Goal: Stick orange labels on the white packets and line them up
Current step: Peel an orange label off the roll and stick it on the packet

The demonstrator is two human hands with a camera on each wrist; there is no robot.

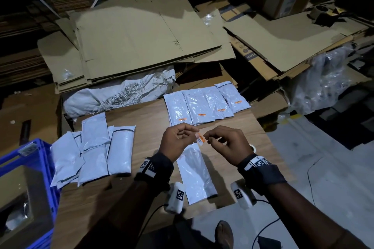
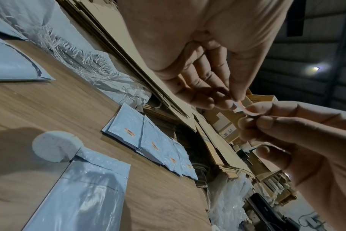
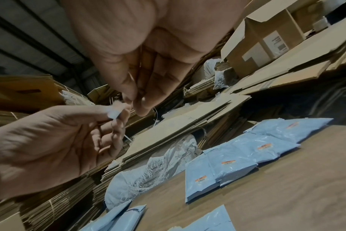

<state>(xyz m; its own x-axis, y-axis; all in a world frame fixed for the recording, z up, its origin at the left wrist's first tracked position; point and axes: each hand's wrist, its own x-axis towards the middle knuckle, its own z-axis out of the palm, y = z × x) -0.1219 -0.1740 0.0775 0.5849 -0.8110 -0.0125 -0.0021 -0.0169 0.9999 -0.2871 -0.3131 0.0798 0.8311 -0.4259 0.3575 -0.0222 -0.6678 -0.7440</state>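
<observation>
Both hands hold a small orange label (image 1: 201,138) above the table. My left hand (image 1: 194,135) pinches its left end and my right hand (image 1: 206,138) pinches its right end. In the left wrist view the label (image 2: 245,109) curls between the two sets of fingertips. Directly below the hands lies one white packet (image 1: 195,176) with no label showing. Several labelled packets (image 1: 204,105) sit side by side in a row at the table's far edge. A loose pile of plain white packets (image 1: 91,151) lies at the left.
The wooden table (image 1: 145,119) carries a white label roll (image 2: 55,146) just right of the hands. A blue crate (image 1: 30,168) stands at the left edge. Flattened cardboard (image 1: 141,36), a torn woven sack (image 1: 121,95) and plastic bags crowd the space behind.
</observation>
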